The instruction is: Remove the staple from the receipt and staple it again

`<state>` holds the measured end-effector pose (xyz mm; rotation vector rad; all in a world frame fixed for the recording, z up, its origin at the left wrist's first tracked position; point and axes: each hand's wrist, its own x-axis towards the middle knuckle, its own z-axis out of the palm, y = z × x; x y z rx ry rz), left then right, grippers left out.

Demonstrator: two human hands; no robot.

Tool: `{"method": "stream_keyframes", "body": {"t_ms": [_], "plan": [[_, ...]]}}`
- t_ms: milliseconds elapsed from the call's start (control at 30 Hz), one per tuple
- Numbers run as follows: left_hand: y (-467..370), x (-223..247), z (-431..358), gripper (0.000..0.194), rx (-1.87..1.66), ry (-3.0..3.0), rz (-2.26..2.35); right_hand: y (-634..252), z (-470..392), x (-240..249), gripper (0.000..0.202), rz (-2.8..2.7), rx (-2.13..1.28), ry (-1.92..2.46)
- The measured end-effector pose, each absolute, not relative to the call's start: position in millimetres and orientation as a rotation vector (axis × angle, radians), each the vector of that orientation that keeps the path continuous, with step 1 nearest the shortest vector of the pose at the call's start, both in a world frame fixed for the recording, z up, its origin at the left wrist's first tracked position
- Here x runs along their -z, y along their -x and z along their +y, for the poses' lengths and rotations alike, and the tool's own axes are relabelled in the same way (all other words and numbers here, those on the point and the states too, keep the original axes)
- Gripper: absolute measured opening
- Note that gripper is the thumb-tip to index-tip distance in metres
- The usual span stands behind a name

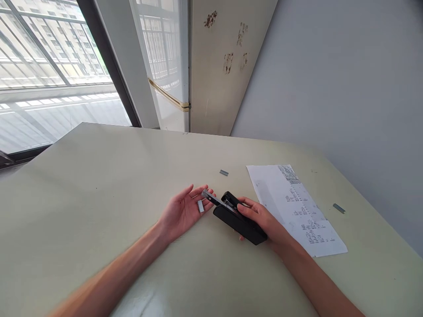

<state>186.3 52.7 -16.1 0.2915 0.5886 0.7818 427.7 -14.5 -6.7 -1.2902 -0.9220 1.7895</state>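
Observation:
My left hand [185, 208] is turned palm up, with its fingers stretched out and slightly curled. A short silvery strip of staples [201, 206] rests on those fingers, held in the hand. My right hand [261, 219] is closed around a black stapler [239, 223], thumb on the near side. The stapler is tilted, and its metal magazine [211, 197] sticks out toward my left fingertips, over or touching them; I cannot tell which. Part of my right fingers is hidden behind the stapler.
A strip of staples [224, 172] lies on the pale table [132, 176] beyond my hands. A printed paper sheet [274, 189] is at the right, with another staple strip [339, 208] past it. A wall [346, 79] borders the right side; a fridge [214, 88] stands behind.

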Motion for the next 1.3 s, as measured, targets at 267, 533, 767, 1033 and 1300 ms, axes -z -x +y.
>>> {"method": "stream_keyframes", "body": {"t_ms": [267,533,767,1033,1300], "plan": [[-183.6,14.0,42.9,0.030,-0.924,-0.923,0.852,-419.1,-25.3,12.9,0.041,-1.283,-0.987,1.493],[-186.1,17.6,32.3,0.049,-0.776,-1.744,0.947,-409.4,-29.4,23.1,0.036,-1.487,-0.533,1.570],[-187.5,25.5,27.9,0.048,-0.711,-1.963,0.882,-409.8,-29.2,27.8,0.036,-1.454,-0.467,1.583],[-185.7,16.3,33.9,0.050,-0.731,-1.585,0.848,-414.6,-27.2,37.0,0.040,-1.522,-0.405,1.596],[-183.2,12.1,46.2,0.025,-0.989,-0.331,0.583,-416.0,-18.6,44.5,0.030,-1.777,-0.205,1.527]]}}
